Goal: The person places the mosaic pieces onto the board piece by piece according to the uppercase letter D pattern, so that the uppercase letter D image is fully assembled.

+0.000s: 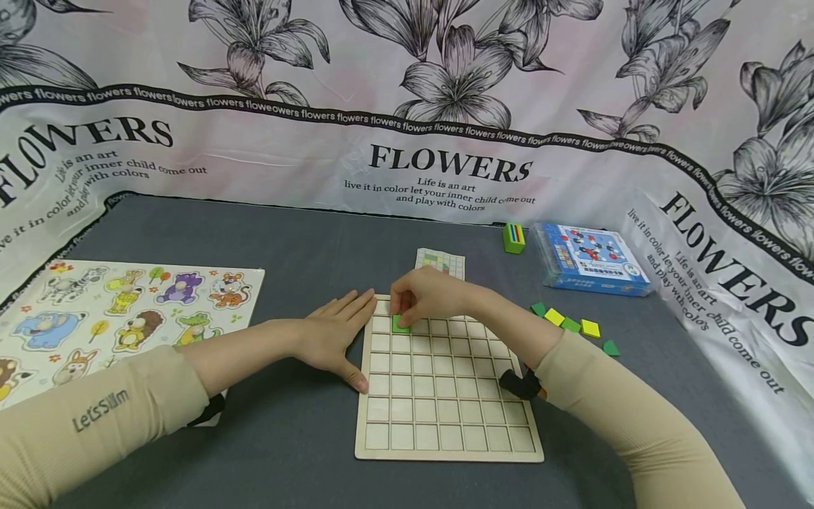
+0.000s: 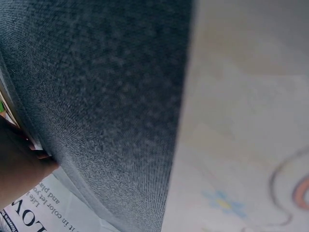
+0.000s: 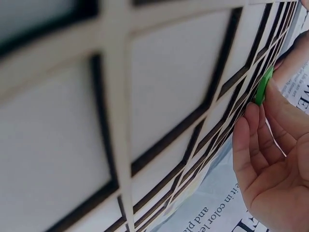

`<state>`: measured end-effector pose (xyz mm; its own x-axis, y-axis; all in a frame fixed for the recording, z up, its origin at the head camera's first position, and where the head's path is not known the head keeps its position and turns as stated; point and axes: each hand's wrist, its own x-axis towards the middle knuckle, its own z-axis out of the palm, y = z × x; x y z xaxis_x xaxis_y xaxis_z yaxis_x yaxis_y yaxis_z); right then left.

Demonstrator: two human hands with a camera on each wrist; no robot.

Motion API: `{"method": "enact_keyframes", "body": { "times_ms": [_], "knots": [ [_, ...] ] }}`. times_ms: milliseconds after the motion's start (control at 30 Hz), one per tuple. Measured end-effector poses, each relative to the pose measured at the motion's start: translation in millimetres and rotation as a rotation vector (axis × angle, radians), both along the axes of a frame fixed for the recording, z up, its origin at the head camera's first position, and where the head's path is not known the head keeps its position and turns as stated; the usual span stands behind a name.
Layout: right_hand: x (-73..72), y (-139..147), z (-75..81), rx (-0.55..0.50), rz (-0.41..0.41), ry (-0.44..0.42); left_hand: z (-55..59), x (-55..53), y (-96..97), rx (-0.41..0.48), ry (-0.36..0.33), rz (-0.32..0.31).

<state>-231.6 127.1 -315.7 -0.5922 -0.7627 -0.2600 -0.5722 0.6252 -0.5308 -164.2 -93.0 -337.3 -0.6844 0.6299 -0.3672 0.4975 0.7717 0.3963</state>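
A wooden grid board [image 1: 448, 453] with square cells lies on the grey cloth. My left hand [image 1: 333, 336] touches its left edge with fingers extended and the thumb spread; in the left wrist view that hand [image 2: 21, 164] is dark and partly cut off. Over the board's upper left, my right hand [image 1: 427, 293] pinches a small green tile [image 1: 400, 324] at a cell. In the right wrist view the tile [image 3: 263, 86] stands tilted between thumb and fingers, against the grid. Just behind the right hand, a paper card [image 1: 453, 264] with a coloured grid is partly covered.
Several loose green and yellow tiles [image 1: 590, 328] lie right of the board. Farther back are a striped green block [image 1: 514, 238] and a blue plastic box [image 1: 594, 259]. An animal picture board [image 1: 149, 297] lies at left, under the left forearm. A flower-printed sheet [image 1: 280, 162] hangs behind.
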Motion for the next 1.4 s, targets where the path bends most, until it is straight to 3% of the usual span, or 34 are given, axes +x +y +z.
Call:
{"method": "enact_keyframes", "body": {
  "times_ms": [333, 600, 933, 1200, 1400],
  "knots": [
    [3.0, -1, 5.1, 0.015, 0.016, 0.047, 0.0, 0.1, -0.1, 0.001, 0.007, -0.001],
    [5.0, 20, 25.7, -0.008, -0.047, 0.076, -0.6, 0.2, 0.1, 0.005, 0.012, 0.003],
    [-0.7, 83, 32.0, -0.034, -0.185, 0.122, -0.6, 0.8, 0.4, 0.009, 0.018, -0.001],
    [4.9, 146, 31.9, -0.03, -0.372, 0.096, -0.3, 0.2, 0.5, 0.004, 0.012, 0.002],
    [10.2, 191, 31.4, -0.009, -0.433, 0.102, 0.1, 0.7, 0.2, 0.006, 0.006, 0.005]
  ]
}}
